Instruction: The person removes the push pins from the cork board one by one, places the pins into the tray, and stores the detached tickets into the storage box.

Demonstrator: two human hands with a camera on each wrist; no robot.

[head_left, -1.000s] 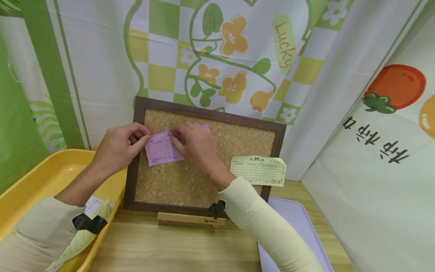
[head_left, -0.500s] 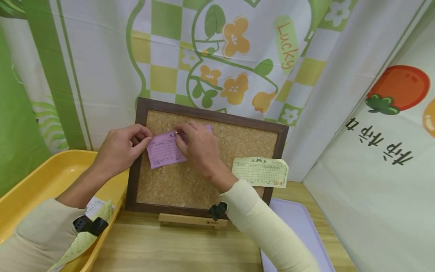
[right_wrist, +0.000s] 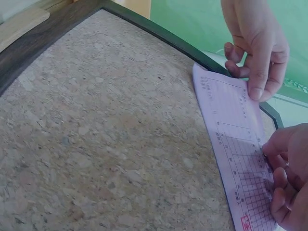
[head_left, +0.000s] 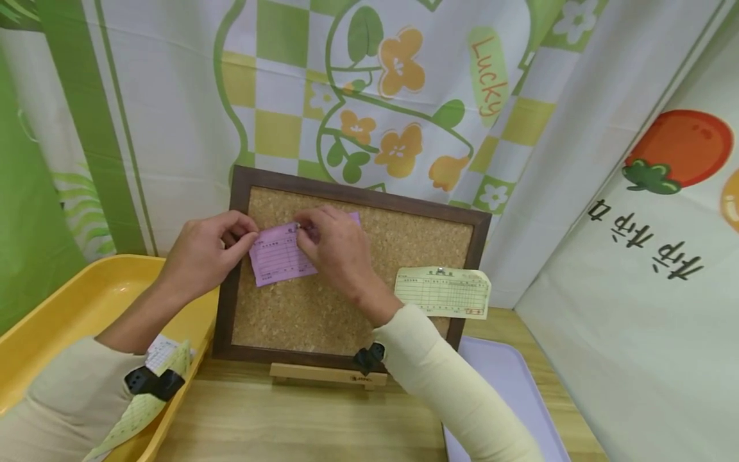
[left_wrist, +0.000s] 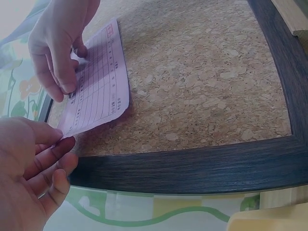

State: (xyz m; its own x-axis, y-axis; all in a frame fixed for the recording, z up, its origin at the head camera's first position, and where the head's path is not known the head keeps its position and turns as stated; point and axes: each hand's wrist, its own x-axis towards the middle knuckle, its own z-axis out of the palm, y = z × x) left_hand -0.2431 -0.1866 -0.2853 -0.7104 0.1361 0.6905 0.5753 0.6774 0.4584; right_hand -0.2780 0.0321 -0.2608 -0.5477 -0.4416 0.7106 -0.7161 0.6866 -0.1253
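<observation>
A pink receipt slip (head_left: pixel 283 253) lies against the upper left of a framed cork board (head_left: pixel 323 314). My left hand (head_left: pixel 202 247) pinches the slip's upper left corner between thumb and forefinger, clearly seen in the left wrist view. At the middle of the slip's top edge, my right hand (head_left: pixel 340 250) has thumb and fingers closed around a small shiny metal clip (head_left: pixel 297 226), mostly hidden by the fingertips. That hand also covers the slip's right part. On the board's right side hangs a pale yellow receipt slip (head_left: pixel 441 294), with a metal clip at its top.
The board leans on a small wooden stand (head_left: pixel 329 373) on the wooden table (head_left: pixel 288 423). To the left is a yellow tray (head_left: pixel 110 276) with papers (head_left: pixel 135 414) in it. A lilac tray (head_left: pixel 514 385) lies at the right. Patterned curtains hang behind.
Both hands stay at the pink slip, with only tiny shifts of the right fingers at its top edge. The whole head view has shifted slightly.
</observation>
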